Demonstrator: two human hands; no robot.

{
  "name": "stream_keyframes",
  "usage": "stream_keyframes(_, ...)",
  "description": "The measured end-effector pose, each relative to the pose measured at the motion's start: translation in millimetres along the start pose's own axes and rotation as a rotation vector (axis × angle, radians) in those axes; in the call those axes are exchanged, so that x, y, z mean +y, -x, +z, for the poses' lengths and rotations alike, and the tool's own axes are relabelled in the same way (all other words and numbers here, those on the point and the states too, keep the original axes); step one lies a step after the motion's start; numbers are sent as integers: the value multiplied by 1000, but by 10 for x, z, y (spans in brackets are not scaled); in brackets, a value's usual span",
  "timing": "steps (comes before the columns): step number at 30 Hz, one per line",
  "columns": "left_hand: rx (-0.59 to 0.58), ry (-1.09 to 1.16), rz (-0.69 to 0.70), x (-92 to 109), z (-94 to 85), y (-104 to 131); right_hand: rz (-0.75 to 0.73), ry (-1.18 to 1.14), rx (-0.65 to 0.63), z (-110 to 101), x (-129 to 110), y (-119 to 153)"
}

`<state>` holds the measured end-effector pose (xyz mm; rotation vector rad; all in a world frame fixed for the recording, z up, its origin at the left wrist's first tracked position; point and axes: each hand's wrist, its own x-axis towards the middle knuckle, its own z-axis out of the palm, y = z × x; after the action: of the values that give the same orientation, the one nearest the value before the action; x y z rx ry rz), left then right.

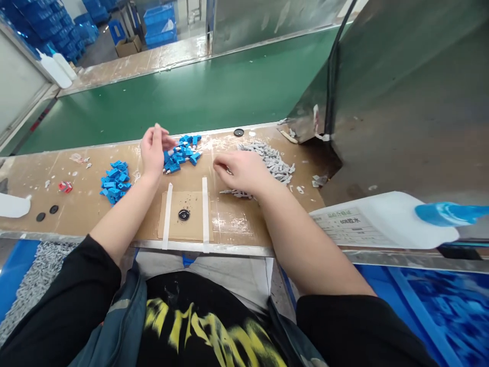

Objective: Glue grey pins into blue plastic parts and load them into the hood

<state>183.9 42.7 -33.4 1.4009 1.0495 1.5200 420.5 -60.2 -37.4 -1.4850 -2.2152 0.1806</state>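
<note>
Grey pieces, long axes haphazard

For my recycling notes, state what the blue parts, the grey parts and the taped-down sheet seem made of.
Blue parts: probably hard plastic, smooth-looking; even colour, crisp edges. Grey parts: likely moulded plastic, dull; many look alike. Taped-down sheet: apparently cardboard, matte; plain brown surface.

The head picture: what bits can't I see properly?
In the head view:
Right hand: its back hides whether the fingers hold anything.
Left hand: its thumb hides what the curled fingers may hold.
White bottle at the left edge: cut off there.
Label on the right: small print too tiny.
Blue things, bottom right: too blurred to name.
</note>
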Motion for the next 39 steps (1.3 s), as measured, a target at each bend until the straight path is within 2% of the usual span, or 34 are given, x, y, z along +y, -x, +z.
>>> stream_keyframes(3, -62, -138, 26, -108, -11, -433, -83, -37, -172, -77, 137, 19)
stream_keyframes(5, -113, -225, 46, -215, -31, -591, -166, -57, -324, -66, 169, 27)
stream_keyframes(7, -147, -341, 116, -296, -79, -639, -198, -50, -428, -38, 174, 38)
stream_keyframes(10, -125, -513, 258, -297, -251, -596, -194, -33, -456, 7, 192, 50)
stream_keyframes(14, -92, -644, 365, -26, -672, -532, -268, -71, -441, 72, 276, 28)
stream_keyframes(17, -80, -830, 375, 317, -1058, -500, -299, -111, -308, 94, 263, -11)
stream_keyframes(19, -110, -1069, 302, 542, -1298, -445, -247, -147, -215, 90, 176, -29)
stream_keyframes(21, -223, -1377, 154, 698, -1484, -355, -148, -198, -198, 96, 49, -30)
stream_keyframes(23, -363, -1634, 0, 744, -1591, -252, -84, -267, -222, 135, -76, -14)
stream_keyframes(25, -466, -1776, -93, 679, -1622, -168, -116, -373, -250, 206, -171, 10)
stream_keyframes(27, -494, -1831, -137, 548, -1603, -125, -180, -503, -280, 290, -230, 33)
stream_keyframes(31, -442, -1864, -171, 339, -1538, -136, -232, -703, -371, 400, -271, 66)
stream_keyframes(34, -380, -1853, -108, 368, -1475, -128, -271, -742, -461, 389, -281, 93)
stream_keyframes(36, -294, -1735, -27, 443, -1373, -66, -322, -727, -517, 355, -301, 116)
stream_keyframes(39, -260, -1269, 54, 495, -1061, 140, -418, -621, -554, 313, -362, 157)
